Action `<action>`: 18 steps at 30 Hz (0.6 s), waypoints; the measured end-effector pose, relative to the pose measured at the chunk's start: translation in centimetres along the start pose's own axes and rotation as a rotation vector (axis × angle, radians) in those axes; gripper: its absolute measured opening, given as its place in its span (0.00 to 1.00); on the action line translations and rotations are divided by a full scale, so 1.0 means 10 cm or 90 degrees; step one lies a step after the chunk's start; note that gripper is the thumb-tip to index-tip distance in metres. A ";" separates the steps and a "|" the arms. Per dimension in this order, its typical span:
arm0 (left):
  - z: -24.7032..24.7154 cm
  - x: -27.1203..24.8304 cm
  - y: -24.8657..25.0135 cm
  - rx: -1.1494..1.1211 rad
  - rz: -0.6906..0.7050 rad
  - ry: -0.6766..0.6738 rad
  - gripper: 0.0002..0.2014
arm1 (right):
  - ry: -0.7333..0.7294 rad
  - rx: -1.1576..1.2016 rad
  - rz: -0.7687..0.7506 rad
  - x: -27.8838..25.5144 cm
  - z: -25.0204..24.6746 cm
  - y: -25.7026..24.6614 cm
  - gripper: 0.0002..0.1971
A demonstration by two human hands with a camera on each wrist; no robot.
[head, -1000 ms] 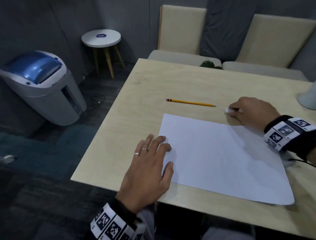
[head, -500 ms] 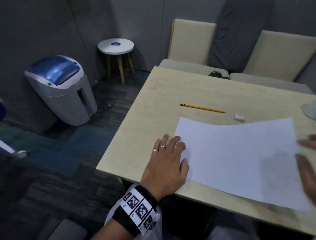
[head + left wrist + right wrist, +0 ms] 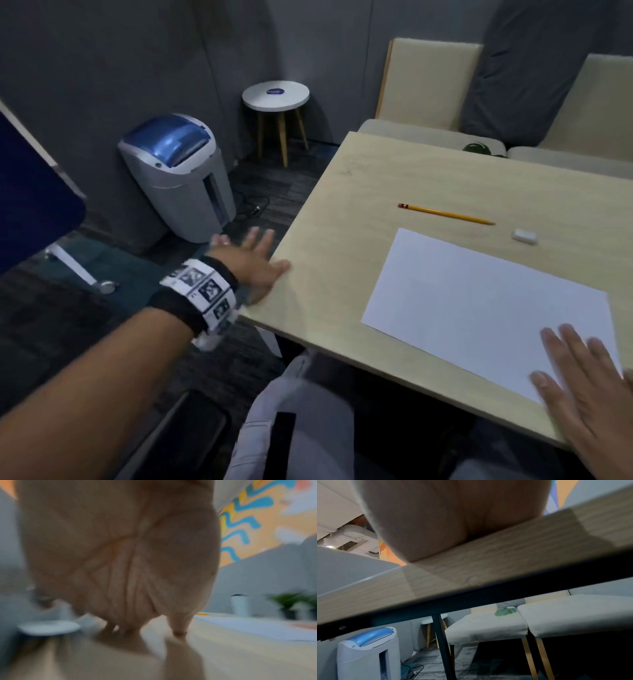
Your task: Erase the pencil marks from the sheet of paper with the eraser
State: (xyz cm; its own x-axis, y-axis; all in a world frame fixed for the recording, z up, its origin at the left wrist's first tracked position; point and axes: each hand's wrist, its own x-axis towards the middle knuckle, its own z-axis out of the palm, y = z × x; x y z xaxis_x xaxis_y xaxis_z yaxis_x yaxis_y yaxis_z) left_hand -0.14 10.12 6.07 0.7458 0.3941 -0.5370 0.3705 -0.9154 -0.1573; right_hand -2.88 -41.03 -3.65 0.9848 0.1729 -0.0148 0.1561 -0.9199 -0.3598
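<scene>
A white sheet of paper (image 3: 479,301) lies flat on the light wooden table (image 3: 342,240); I see no pencil marks on it in the head view. The small white eraser (image 3: 524,236) lies alone on the table beyond the sheet's far edge. My right hand (image 3: 582,383) rests flat with straight fingers on the sheet's near right corner. My left hand (image 3: 253,263) is at the table's left edge, fingers spread, thumb on the tabletop, holding nothing. In the left wrist view the palm (image 3: 120,547) fills the blurred frame, with the sheet (image 3: 257,627) to the right.
A yellow pencil (image 3: 445,214) lies beyond the sheet, left of the eraser. On the floor to the left stand a paper shredder (image 3: 181,178) and a small round stool (image 3: 275,94). Cushioned benches (image 3: 428,137) stand behind the table. A cup (image 3: 239,604) and plants (image 3: 291,604) show at the table's far end.
My right hand let go of the eraser and came down onto the sheet's near right corner. My left hand slid off the sheet to the table's left edge. The head view swung left.
</scene>
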 end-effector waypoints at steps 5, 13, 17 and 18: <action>-0.46 -0.20 -0.40 -0.006 -0.062 0.244 0.15 | 0.005 -0.036 0.005 -0.04 -0.12 -0.09 0.38; 0.75 -0.72 1.56 -0.168 0.478 0.306 0.27 | 0.123 0.002 -0.033 -0.03 -0.17 -0.08 0.34; 1.06 -0.55 1.60 -0.107 0.481 0.358 0.36 | 0.150 -0.017 0.028 -0.05 -0.16 0.01 0.40; 1.07 -0.54 1.61 -0.121 0.489 0.367 0.36 | 0.151 -0.020 0.028 -0.04 -0.15 0.02 0.41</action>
State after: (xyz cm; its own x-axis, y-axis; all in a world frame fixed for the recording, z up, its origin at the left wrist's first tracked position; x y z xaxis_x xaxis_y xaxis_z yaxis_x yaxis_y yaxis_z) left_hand -4.17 -7.61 -2.45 0.9587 -0.2786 0.0578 -0.2843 -0.9310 0.2288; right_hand -3.15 -41.83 -2.34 0.9804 0.0491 0.1907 0.1119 -0.9356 -0.3348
